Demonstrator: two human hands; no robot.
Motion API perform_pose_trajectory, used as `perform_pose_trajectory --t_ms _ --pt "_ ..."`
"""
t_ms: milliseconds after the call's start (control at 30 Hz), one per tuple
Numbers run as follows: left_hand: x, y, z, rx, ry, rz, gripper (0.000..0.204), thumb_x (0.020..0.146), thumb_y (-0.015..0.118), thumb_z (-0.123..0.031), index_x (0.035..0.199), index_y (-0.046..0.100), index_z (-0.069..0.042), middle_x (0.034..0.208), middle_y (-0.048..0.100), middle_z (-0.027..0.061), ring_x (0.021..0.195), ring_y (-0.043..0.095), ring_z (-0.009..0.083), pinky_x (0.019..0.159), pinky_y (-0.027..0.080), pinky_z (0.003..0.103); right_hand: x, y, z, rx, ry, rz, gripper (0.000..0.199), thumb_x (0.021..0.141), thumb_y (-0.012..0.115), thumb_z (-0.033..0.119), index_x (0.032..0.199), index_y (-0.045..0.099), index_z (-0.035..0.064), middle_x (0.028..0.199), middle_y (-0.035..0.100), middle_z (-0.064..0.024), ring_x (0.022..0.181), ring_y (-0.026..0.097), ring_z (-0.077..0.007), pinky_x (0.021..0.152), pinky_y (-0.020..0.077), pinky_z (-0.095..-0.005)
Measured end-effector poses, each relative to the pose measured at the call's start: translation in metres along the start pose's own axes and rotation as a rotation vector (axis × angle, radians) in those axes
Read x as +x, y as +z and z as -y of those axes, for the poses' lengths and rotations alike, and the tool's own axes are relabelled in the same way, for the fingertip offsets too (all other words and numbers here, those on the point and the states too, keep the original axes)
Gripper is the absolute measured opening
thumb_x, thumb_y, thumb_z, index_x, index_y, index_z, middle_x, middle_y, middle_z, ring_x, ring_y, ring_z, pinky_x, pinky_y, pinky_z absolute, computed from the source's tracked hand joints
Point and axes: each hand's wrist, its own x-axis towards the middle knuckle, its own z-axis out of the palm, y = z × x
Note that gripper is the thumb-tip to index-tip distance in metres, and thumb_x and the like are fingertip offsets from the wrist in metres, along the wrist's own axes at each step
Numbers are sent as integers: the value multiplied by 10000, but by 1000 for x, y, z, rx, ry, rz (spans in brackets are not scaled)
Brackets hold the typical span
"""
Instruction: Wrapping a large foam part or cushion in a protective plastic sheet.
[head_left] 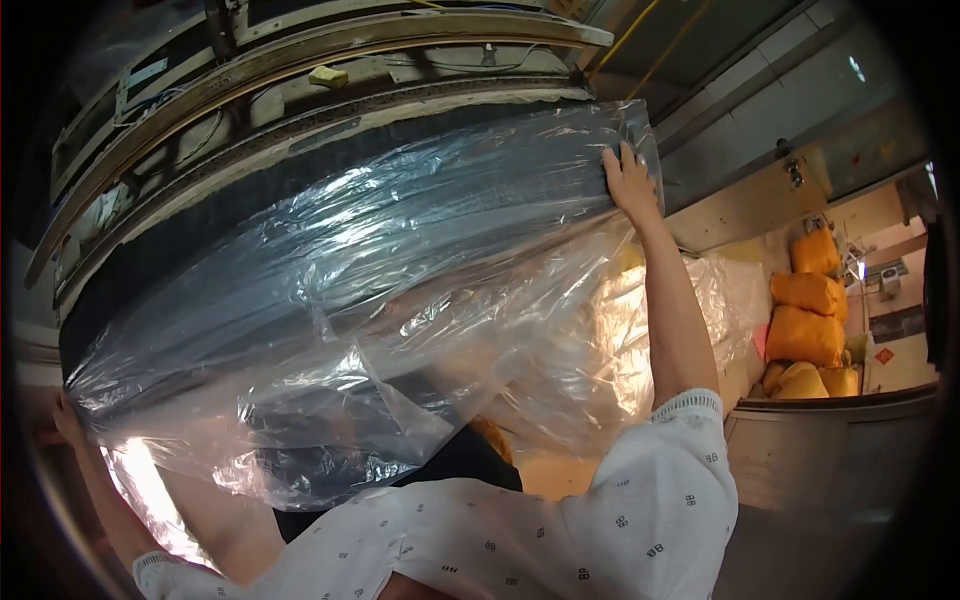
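A wide sheet of clear plastic film (400, 215) stretches across a dark padded surface (170, 235) in front of me, wrinkled and shiny. Its near part hangs loose in folds toward my body. At the far left, my left hand (68, 418) is closed on the film's edge, where creases gather to a point; its fingertips are partly hidden. My right hand (630, 182) lies on the film near its far right corner, fingers spread and pressed flat.
Beyond the dark surface run long rails (330, 55) of a machine frame, with a small yellow block (328, 76) on them. More crumpled clear film (715, 300) lies at the right. Several orange sacks (805, 335) are stacked farther right, past a low ledge.
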Motion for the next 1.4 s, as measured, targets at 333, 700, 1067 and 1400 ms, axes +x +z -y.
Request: perform_pose_trajectory --t_ms 333,700,1067,1400 --pt "5 18 -9 -128 -15 -151 465 910 437 -377 1195 535 -24 1180 558 187 1074 539 323 906 396 369 9 -17 41 38 -601 -483 342 875 496 248 1143 550 43 1228 502 -151 1116 486 -334 920 385 -410" --pt "-41 -127 47 -1002 -319 -88 430 906 539 -319 1251 512 -64 1252 526 38 1127 503 196 959 394 307 -116 4 120 173 -964 -173 368 859 532 188 1193 532 31 1207 553 -118 1149 487 -306 970 377 -369" --pt "-199 -211 112 -697 -174 57 407 904 556 -275 1241 513 -51 1219 539 27 1102 513 160 929 412 266 -27 30 131 494 -624 122 209 783 652 143 944 566 41 720 554 -26 659 510 -126 600 410 -257" --pt "-133 -165 -167 -982 -437 -79 340 915 530 -274 1162 552 -41 1068 580 37 943 548 137 825 442 250 29 -45 135 1153 -530 241 186 848 593 212 940 566 53 885 573 -22 842 506 -105 758 409 -250"
